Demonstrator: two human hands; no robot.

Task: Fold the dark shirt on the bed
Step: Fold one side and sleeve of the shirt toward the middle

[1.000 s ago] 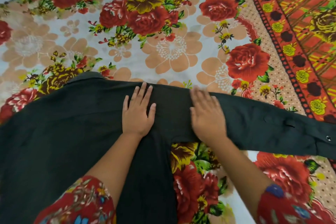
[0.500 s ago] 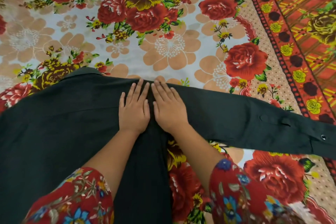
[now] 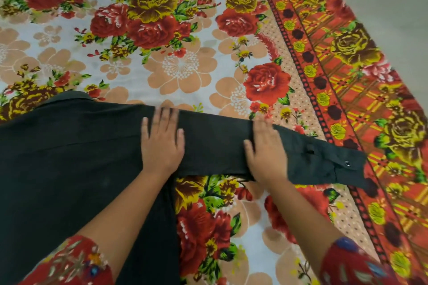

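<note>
The dark shirt [image 3: 69, 157] lies flat on the bed, its body filling the lower left and its collar showing at the upper left. One sleeve [image 3: 215, 146] stretches out to the right, ending in a buttoned cuff [image 3: 342, 164]. My left hand [image 3: 162, 141] rests flat, fingers apart, where the sleeve joins the body. My right hand [image 3: 266, 148] lies flat on the sleeve further right, a little short of the cuff. Neither hand grips the cloth.
A floral bedsheet [image 3: 180, 69] in red, peach and yellow covers the bed. Its red patterned border [image 3: 347, 90] runs down the right side, with the bed's edge and grey floor [image 3: 393, 7] beyond it.
My right hand has slid to the right along the sleeve, away from my left hand, which stays near the shoulder. Half a second ago the two hands lay side by side.
</note>
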